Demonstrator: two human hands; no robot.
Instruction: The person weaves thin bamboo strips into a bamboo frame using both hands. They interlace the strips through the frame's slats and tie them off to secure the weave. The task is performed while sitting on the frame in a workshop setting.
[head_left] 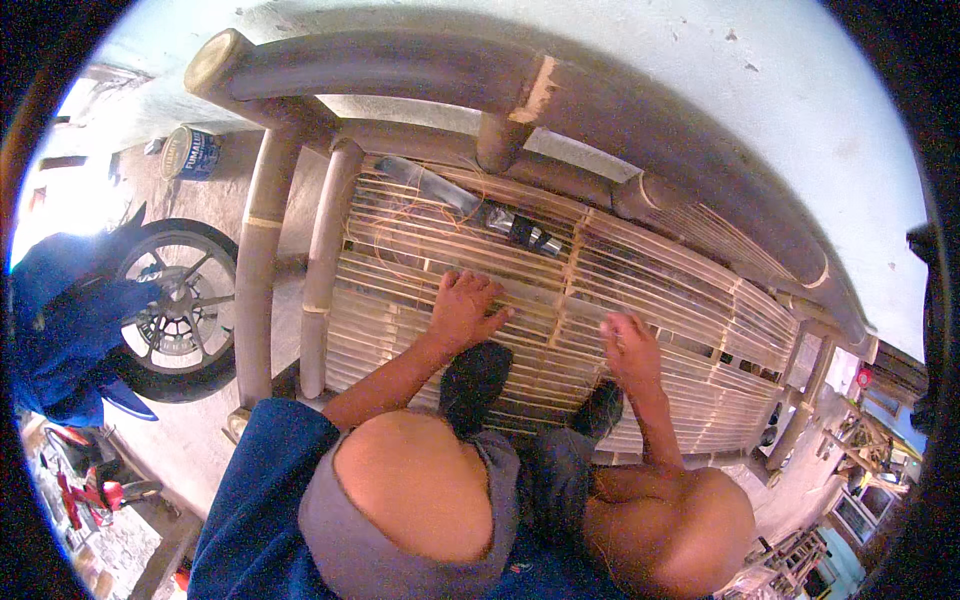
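Note:
I am seated on a bamboo bench with a seat of thin pale slats (400, 345). My left hand (468, 312) lies on the slats left of the middle, fingers spread. To its right, my right hand (632, 350) is raised slightly over the slats, fingers curled in and blurred; whether anything small is in them does not show. A band of light cross-lashing (570, 270) runs across the slats between the hands. Beyond them lies a flat grey blade-like piece (430, 187), near a black-and-silver banded object (522, 230). Thin orange cord (385, 225) loops loosely beside it.
Thick bamboo rails (400, 70) frame the bench's far side against a pale wall (740, 60). A motorcycle wheel (178, 310) and a paint can (190, 153) stand at left. My dark-covered feet (477, 385) rest between my hands. Wooden pieces (865, 445) are piled at far right.

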